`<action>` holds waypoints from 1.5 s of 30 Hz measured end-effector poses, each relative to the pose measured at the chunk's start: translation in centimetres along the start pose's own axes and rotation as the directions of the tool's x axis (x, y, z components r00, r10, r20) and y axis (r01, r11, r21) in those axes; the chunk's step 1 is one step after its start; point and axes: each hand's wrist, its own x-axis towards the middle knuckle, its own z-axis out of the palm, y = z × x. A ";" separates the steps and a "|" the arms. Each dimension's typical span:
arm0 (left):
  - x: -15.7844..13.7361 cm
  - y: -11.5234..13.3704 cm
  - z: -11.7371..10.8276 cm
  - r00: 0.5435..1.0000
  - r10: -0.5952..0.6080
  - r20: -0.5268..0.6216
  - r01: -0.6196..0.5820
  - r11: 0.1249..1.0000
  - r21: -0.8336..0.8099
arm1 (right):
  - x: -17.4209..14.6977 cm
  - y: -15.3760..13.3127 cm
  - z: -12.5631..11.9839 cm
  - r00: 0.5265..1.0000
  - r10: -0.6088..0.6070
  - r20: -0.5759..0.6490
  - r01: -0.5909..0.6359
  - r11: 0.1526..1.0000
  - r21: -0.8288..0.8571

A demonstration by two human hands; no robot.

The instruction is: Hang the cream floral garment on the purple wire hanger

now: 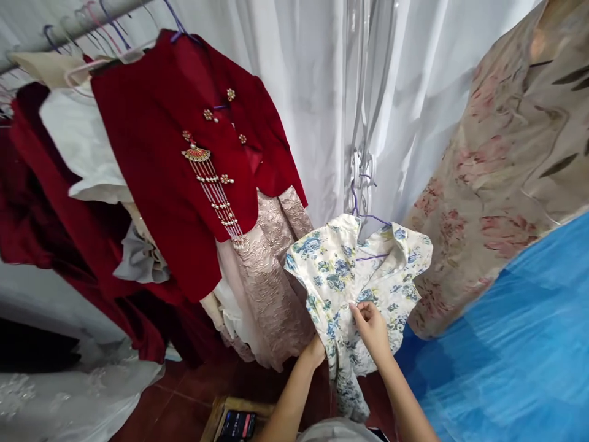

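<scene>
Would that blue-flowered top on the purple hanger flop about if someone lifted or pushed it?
The floral top would probably flop, since its lower part already hangs in soft folds. Its shoulders would likely keep some shape, with the purple hanger inside them. Pushed, it might swing, as it appears hung up by that hanger's hook.

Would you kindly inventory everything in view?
floral blouse: 1, blue-and-white, centre
hanger: 1, purple, in blouse
jacket: 1, red, centre-left
brocade: 1, pink, below jacket
other garments: several, mixed, left
rail: 1, grey, upper left
loops: several, white, above blouse
curtain: count unclear, white, behind
floral fabric: 1, beige, right
gauzy fabric: 1, blue, lower right
lace: 1, white, lower left
box: 1, tan, bottom
device: 1, black, at box
floor: 1, red, below
left hand: 1, partly behind blouse
right hand: 1, pinching blouse
</scene>
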 end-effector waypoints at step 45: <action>1.1 -5.2 2.5 0.691 0.723 0.016 -0.364 0.328 0.872 | 10.2 -15.3 -2.2 0.979 -0.111 0.171 -0.017 0.790 0.613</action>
